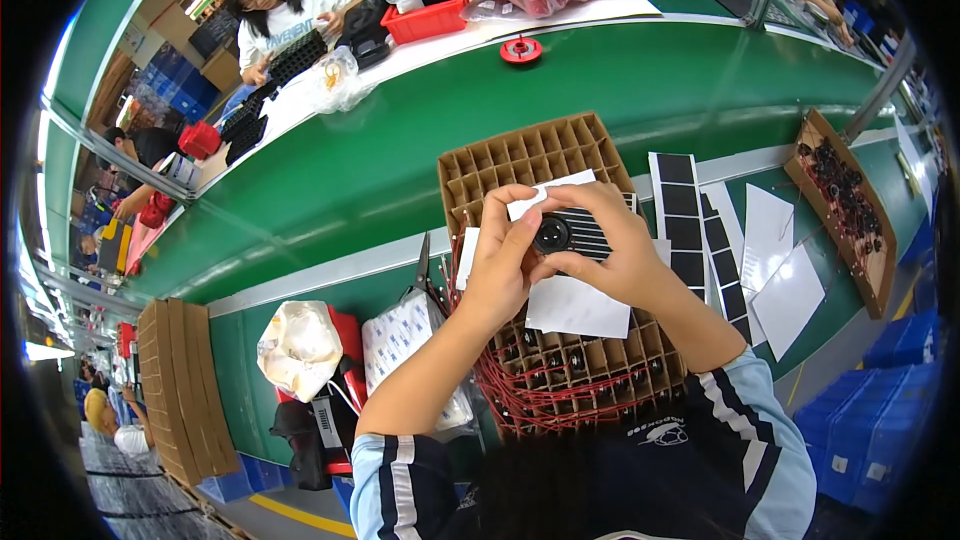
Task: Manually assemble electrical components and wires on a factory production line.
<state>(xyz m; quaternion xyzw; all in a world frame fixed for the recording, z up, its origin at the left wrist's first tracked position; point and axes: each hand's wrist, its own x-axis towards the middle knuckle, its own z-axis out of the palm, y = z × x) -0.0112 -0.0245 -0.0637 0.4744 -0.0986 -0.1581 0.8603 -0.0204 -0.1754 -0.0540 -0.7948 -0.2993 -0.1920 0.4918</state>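
Between my hands, above the divided cardboard box [540,152], is a small round black part [552,234] that looks like a little speaker. My left hand [500,258] is closed on its left side. My right hand [618,245] curls round the other side, thumb below it. A small white piece [527,202] sits at the fingertips of both hands, just above the part. Behind the fingers lie a black-striped sheet [590,230] and a white sheet [578,306] on the box. In the box's near cells are black parts with red wires [540,395].
Black-label strips [683,220] and white sheets [768,225] lie to the right, beside a cardboard tray [850,210] of wired parts. Scissors [424,265], a white bag [298,345] and a patterned packet [402,335] are at left. Beyond the green belt [400,160], people work.
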